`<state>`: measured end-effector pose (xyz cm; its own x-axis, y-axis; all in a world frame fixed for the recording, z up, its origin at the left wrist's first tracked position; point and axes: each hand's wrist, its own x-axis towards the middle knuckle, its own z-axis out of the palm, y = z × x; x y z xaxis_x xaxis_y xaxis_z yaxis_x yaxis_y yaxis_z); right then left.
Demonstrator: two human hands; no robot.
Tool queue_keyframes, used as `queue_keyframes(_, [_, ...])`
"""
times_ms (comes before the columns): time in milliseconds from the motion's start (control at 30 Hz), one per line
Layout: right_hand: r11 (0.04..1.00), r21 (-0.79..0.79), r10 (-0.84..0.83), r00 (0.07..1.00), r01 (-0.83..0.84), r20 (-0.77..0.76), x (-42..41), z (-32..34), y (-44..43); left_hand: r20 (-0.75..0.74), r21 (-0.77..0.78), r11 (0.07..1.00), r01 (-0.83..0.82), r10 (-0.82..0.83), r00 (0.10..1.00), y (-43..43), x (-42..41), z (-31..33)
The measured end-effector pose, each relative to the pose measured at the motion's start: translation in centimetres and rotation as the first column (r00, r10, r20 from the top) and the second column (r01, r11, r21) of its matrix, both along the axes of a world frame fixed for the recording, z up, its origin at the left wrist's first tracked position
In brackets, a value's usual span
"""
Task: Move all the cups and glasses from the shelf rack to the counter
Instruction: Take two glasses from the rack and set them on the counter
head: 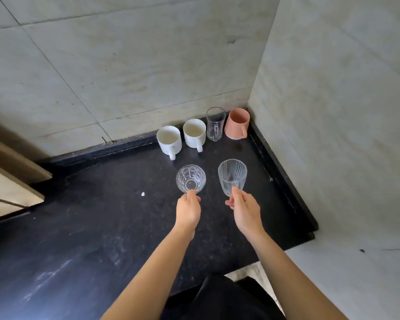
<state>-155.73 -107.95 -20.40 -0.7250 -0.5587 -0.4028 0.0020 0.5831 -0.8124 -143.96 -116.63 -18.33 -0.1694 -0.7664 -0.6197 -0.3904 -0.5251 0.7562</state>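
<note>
Left hand grip clamped on faceted glass, right hand apparently on ribbed glass.

Soft even daylight (wide-angle edge warp)

A black speckled counter is running into the corner of pale tiled walls. Along its back edge two white mugs, a clear handled glass mug and a pink cup are standing in a row. Nearer, a patterned tumbler and a ribbed glass are sitting apart, with a small white scrap lying to their left.
</note>
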Motion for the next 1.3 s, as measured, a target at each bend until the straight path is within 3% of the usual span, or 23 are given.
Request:
queue_keyframes(300, [0.995,0.079,-0.060,0.998,0.059,0.003,-5.9,-2.4,-3.3,-0.031,0.116,0.988,0.099,-0.096,0.995,-3.4,-7.0,-3.4])
queue_keyframes(633, [0.997,0.058,0.041,0.996,-0.046,0.079,-15.3,-6.3,-6.4,0.013,0.162,0.982,0.099,-0.102,0.995,-5.7,-16.6,-6.4])
queue_keyframes(1033, [0.990,0.067,0.117,0.991,-0.121,0.068,-19.3,-7.5,-9.2,0.051,0.113,0.992,0.053,-0.059,0.997,-7.4,-22.0,-7.4])
queue_keyframes(1200, [0.992,0.074,0.096,0.994,-0.100,0.055,-19.0,-6.8,-9.3,0.060,0.084,0.991,0.108,-0.113,0.992,-8.5,-21.3,-6.3])
queue_keyframes(1300, [0.994,0.100,0.047,0.999,-0.047,-0.002,-18.9,-5.7,-9.2,0.155,-0.027,0.976,0.217,-0.210,0.965,-9.1,-19.6,-4.4])
